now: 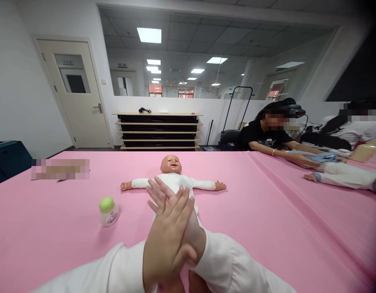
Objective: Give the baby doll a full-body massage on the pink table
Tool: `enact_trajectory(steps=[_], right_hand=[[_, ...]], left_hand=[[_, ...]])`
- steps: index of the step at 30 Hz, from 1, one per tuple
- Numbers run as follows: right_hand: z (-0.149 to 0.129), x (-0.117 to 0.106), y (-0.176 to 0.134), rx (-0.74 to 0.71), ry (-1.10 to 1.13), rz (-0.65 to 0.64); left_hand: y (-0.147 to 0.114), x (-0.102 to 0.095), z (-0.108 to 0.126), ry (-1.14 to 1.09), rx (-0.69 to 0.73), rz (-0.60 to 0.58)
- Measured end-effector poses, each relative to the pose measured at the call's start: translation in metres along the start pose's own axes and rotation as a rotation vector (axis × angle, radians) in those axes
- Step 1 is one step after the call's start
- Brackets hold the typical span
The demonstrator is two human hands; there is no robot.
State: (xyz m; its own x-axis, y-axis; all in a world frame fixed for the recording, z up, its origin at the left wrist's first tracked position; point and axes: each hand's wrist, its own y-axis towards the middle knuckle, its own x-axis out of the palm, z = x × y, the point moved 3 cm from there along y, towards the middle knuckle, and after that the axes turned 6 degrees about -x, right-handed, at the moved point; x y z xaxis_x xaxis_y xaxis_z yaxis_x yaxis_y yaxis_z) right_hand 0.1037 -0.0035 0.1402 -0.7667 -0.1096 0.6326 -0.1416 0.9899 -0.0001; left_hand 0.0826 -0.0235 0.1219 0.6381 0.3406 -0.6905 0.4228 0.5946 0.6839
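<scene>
- Left hand [166, 240]: flat, fingers extended, lying across the right hand; grips no object.
- Right hand [191, 227]: also flat, fingers out, partly hidden behind the left; grips no object.
- Doll [172, 179]: on its back on the pink-covered bench [68, 252], head at far end, arms spread, white outfit. Hands are in front of its torso in view; contact with it can't be told.
- Jar [109, 212]: upright left of doll, green lid on, well apart from hands.
- Co-worker [261, 134] at right handles blue cloth [320, 157] by second doll [348, 176].
</scene>
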Motion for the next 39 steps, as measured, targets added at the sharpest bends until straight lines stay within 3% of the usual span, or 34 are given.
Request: enact_trajectory(steps=[2,3,6,7,10,12,13,16,18,23,32,35,39], right_hand=[[-0.005,0.006,-0.001,-0.301,0.066,0.113],[-0.009,0.008,-0.003,-0.401,0.098,0.100],[-0.027,-0.001,-0.005,-0.204,0.047,-0.126],[-0.036,-0.005,-0.005,-0.124,-0.026,-0.316],[-0.070,-0.033,0.004,-0.395,-0.347,-0.567],[-0.074,-0.055,0.022,-0.657,-0.734,-0.611],[-0.069,-0.067,0.033,-0.710,-0.918,-0.587],[-0.038,-0.110,0.067,-0.603,-1.152,-0.518],[-0.018,-0.134,0.079,-0.553,-1.292,-0.564],[-0.001,-0.164,0.083,-0.507,-1.467,-0.660],[0.004,-0.200,0.097,-0.512,-1.554,-0.575],[0.005,-0.213,0.100,-0.469,-1.580,-0.436],[0.002,-0.226,0.100,-0.355,-1.647,-0.149]], left_hand=[[0.014,-0.004,-0.003,0.004,-0.022,0.019],[0.017,-0.006,-0.005,0.021,-0.038,0.052],[0.010,-0.001,-0.011,0.069,0.008,0.158],[0.004,0.004,-0.013,0.070,0.076,0.161],[-0.007,0.027,-0.028,0.049,0.261,-0.003],[-0.002,0.040,-0.053,-0.013,0.125,-0.100],[0.002,0.044,-0.067,-0.057,0.030,-0.115],[0.015,0.058,-0.099,-0.194,0.015,-0.196],[0.018,0.066,-0.110,-0.298,0.068,-0.249],[0.011,0.083,-0.117,-0.406,0.055,-0.387],[0.001,0.095,-0.129,-0.338,-0.191,-0.457],[-0.002,0.099,-0.138,-0.363,-0.295,-0.403],[-0.007,0.107,-0.155,-0.404,-0.490,-0.250]])
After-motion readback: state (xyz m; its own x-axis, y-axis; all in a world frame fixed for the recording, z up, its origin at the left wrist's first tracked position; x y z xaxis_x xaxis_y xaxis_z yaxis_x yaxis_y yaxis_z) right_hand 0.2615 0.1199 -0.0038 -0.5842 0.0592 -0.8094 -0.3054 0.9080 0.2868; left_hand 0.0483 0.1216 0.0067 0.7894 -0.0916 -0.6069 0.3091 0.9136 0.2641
